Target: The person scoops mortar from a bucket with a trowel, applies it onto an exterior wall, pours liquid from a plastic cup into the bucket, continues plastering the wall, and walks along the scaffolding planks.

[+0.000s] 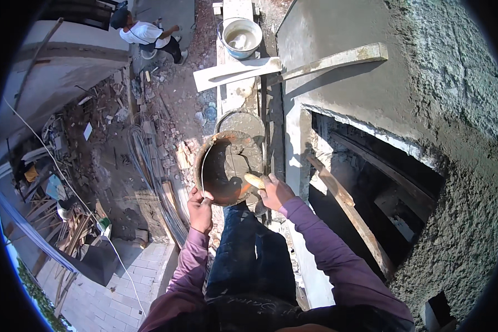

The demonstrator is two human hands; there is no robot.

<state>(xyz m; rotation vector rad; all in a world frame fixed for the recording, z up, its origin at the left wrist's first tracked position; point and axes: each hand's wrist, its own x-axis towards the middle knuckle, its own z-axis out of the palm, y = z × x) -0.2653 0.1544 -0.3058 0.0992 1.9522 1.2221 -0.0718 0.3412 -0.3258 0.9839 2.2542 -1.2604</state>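
My left hand (200, 209) is closed on the thin wire handle at the near left of a stained mortar bucket (202, 155), which is held above my legs and has wet grey mortar inside. My right hand (276, 193) grips a pale wooden tool handle (253, 180) at the bucket's near right; the tool's working end is not clear. Behind this bucket, partly hidden by it, a second round container (238, 119) rests on the narrow plank walkway (238, 97).
Ahead are a white bucket (239, 36), a white board (205, 79) and a long beam (348, 55). A worker (144, 33) is below at upper left, among rubble, rebar (149, 171) and scrap wood. Right: a plastered wall (359, 88) with a dark opening crossed by timbers (348, 213).
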